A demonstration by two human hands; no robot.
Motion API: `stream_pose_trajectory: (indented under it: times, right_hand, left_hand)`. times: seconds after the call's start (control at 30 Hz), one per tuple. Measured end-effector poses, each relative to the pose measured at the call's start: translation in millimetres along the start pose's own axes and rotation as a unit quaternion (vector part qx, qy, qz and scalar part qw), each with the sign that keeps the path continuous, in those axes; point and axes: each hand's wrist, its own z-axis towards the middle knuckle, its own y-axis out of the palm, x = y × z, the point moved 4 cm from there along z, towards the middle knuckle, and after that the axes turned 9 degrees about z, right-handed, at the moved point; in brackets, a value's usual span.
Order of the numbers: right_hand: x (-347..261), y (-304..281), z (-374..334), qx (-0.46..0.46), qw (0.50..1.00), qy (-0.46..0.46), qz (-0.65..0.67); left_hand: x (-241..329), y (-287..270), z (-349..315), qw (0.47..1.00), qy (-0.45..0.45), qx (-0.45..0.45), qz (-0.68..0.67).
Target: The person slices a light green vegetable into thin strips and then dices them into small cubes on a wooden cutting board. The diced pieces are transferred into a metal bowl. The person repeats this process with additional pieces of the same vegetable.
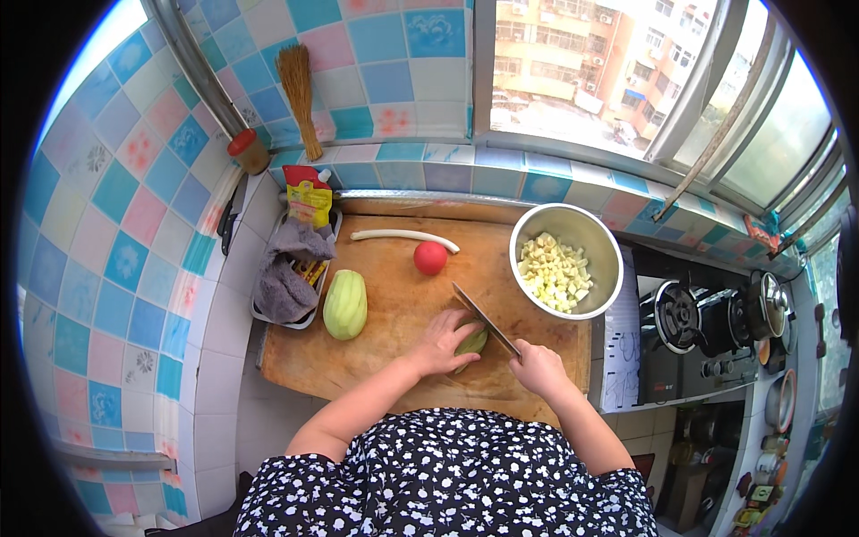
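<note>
At the near middle of the wooden cutting board (385, 367), my left hand (438, 345) holds down a pale green vegetable piece (473, 341), partly hidden under its fingers. My right hand (540, 369) is closed round the handle of a kitchen knife (486, 318). Its blade slants up and left, beside the piece and close to my left fingertips. Further left lies a whole peeled, pale green vegetable (345, 305). A red tomato (430, 259) and a long white scallion stalk (403, 236) lie toward the back. Diced pale pieces (553, 273) fill part of a metal bowl (612, 255) at the right.
A basket (313, 315) with a grey cloth (293, 268) and a yellow-red pouch (309, 199) stands left of the board. A gas stove (698, 358) with a lidded pot (767, 306) is at the right. Tiled wall and window bound the back; a straw brush (298, 98) leans there.
</note>
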Motion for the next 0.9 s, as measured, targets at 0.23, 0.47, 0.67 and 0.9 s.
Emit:
stream_pose_trajectory:
  times: [0.23, 0.47, 0.67, 0.9]
  right_hand:
    - [-3.3, -0.9, -0.1, -0.008, 1.0, -0.004, -0.014]
    - [-3.8, 0.4, -1.5, -0.01, 0.997, -0.064, -0.05]
    - [-1.2, 4.4, -3.0, 0.008, 0.995, -0.077, -0.054]
    - [1.7, 5.5, -4.3, 0.016, 0.997, -0.071, -0.025]
  left_hand:
    - [3.3, 13.6, -0.6, 0.996, 0.038, 0.076, 0.034]
    - [3.9, 15.9, -5.0, 0.994, 0.029, 0.091, 0.058]
    - [8.5, 14.3, -4.8, 0.993, 0.015, 0.075, 0.089]
    - [6.1, 18.4, -4.9, 0.992, 0.017, 0.085, 0.095]
